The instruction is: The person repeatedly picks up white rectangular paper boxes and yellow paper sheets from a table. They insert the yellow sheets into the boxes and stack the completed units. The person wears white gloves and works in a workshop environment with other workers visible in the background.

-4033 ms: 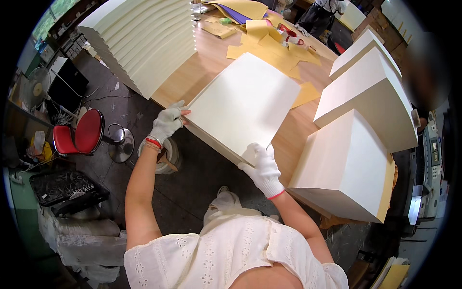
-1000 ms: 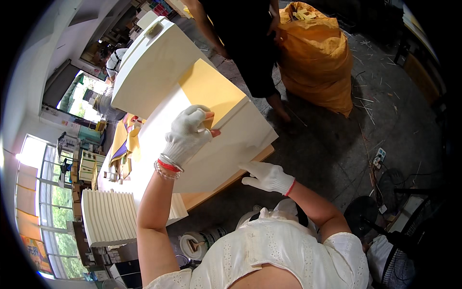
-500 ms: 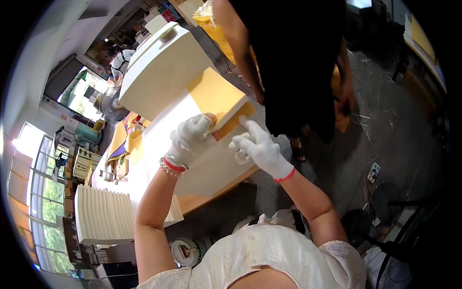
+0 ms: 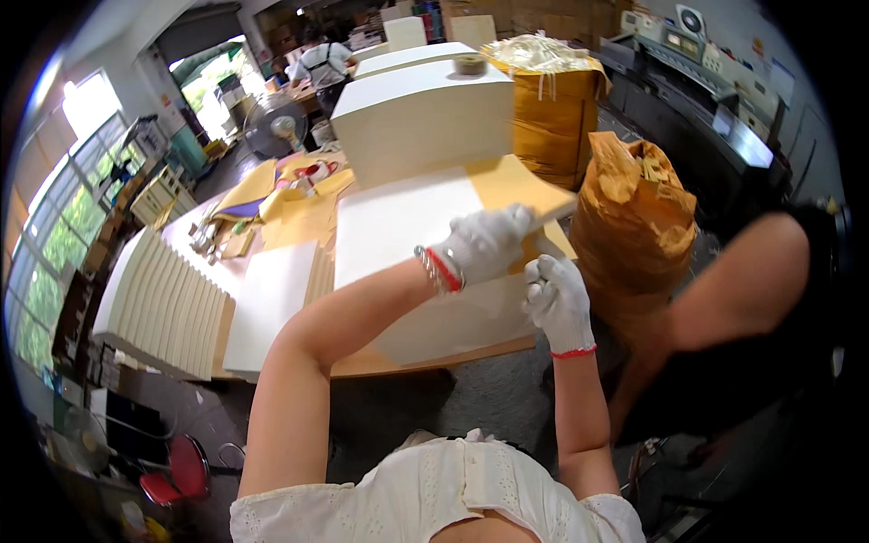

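Both my hands wear white knitted gloves with red cuffs. My left hand [image 4: 493, 242] is closed on the near edge of a paper stack [image 4: 407, 204], which has white and yellow surfaces and a raised edge at its right. The yellow sheet [image 4: 516, 181] lies beyond my fingers. Just below and to the right, my right hand [image 4: 557, 297] has its fingers curled in, near the stack's right corner; what it holds, if anything, is hidden. Under both hands stands a tall white block of paper [image 4: 462, 317] on the table.
Behind is a tall paper pile [image 4: 425, 118] with a tape roll [image 4: 470, 65] on top. Fanned paper stacks [image 4: 163, 308] stand left. Orange sacks [image 4: 634, 226] are at the right. A person in dark clothes [image 4: 733, 380] is close on my right; another person [image 4: 321, 68] is far back.
My view has turned to the right and up. The left hand has moved across toward the stack's right edge, and my right hand's fingers have curled in. The nearby person has shifted right.
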{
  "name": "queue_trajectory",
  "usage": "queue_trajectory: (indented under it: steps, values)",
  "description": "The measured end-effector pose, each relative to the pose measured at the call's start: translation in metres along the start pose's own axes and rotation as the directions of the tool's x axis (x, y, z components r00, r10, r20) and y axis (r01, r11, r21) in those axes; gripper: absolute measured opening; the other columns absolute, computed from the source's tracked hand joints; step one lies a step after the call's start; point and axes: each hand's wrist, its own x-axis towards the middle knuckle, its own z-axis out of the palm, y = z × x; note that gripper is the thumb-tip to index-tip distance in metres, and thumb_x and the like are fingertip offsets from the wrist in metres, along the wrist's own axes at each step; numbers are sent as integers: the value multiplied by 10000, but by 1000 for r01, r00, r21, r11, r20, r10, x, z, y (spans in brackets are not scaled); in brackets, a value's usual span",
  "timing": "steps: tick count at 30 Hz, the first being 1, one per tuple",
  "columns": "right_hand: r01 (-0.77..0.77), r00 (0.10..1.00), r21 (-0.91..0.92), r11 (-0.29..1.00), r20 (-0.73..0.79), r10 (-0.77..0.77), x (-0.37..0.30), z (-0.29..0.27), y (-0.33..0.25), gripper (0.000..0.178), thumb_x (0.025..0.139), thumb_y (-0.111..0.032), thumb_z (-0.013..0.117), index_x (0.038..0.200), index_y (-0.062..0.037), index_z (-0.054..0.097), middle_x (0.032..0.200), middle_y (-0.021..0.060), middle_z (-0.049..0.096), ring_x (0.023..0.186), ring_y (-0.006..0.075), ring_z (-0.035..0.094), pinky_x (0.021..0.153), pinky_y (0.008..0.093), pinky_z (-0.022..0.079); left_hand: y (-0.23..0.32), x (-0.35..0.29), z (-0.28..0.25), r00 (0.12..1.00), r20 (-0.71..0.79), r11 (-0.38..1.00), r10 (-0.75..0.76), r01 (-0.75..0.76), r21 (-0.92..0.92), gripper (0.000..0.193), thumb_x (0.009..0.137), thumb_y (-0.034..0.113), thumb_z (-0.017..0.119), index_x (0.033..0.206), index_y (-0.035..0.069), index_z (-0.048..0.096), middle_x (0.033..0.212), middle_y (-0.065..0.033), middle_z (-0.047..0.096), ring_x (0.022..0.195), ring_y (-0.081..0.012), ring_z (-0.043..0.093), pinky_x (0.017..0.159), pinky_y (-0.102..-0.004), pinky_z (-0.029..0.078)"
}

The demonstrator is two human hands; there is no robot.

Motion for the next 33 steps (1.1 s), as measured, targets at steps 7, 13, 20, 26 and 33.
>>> queue_trajectory:
  steps: [7, 13, 20, 26, 33]
  values:
    - [371, 929, -685, 628, 262, -262, 5, 85, 63, 485, 922, -100, 584, 1364, 24, 426, 1000, 125, 646, 873, 188, 648, 752, 271, 532, -99, -57, -118, 614, -768, 922, -183, -163, -351, 273, 860, 153, 660, 1100, 72, 558, 846, -52, 631, 687, -139, 594, 587, -317, 488]
    - [719, 677, -628, -298, 729, 97, 21, 170, 140, 505, 755, -228, 747, 1151, -29, 507, 1230, 124, 496, 1145, 318, 493, 1011, 502, 398, -191, -183, -155, 145, -871, 750, -470, -455, -480, 329, 842, 87, 700, 1131, 32, 553, 963, -39, 608, 823, -120, 585, 672, -258, 483]
    - [678, 693, -633, -374, 720, 37, 21, 182, 165, 552, 646, -243, 804, 1073, -50, 513, 1182, 88, 509, 1157, 285, 491, 1009, 528, 377, -282, -239, -140, -11, -668, 506, -744, -663, -552, 353, 827, 38, 674, 1149, 7, 535, 1000, -73, 606, 867, -177, 611, 722, -301, 524]
    - [647, 731, -686, -332, 682, 17, 25, 197, 172, 688, 683, -249, 812, 1232, 2, 482, 1246, 175, 514, 1170, 356, 493, 1004, 476, 400, -287, -252, -148, -29, -676, 527, -736, -652, -546, 349, 834, 50, 672, 1156, 10, 542, 1029, -68, 609, 898, -162, 594, 766, -294, 504]
    - [726, 666, -681, 95, 663, -342, 40, 265, 257, 915, 767, -278, 801, 1443, 51, 280, 1380, 258, 441, 1218, 406, 503, 999, 419, 443, -228, -257, -147, -228, -818, 848, -528, -199, -492, 450, 822, 148, 757, 1195, 34, 533, 1025, -22, 560, 909, -144, 551, 777, -270, 468]
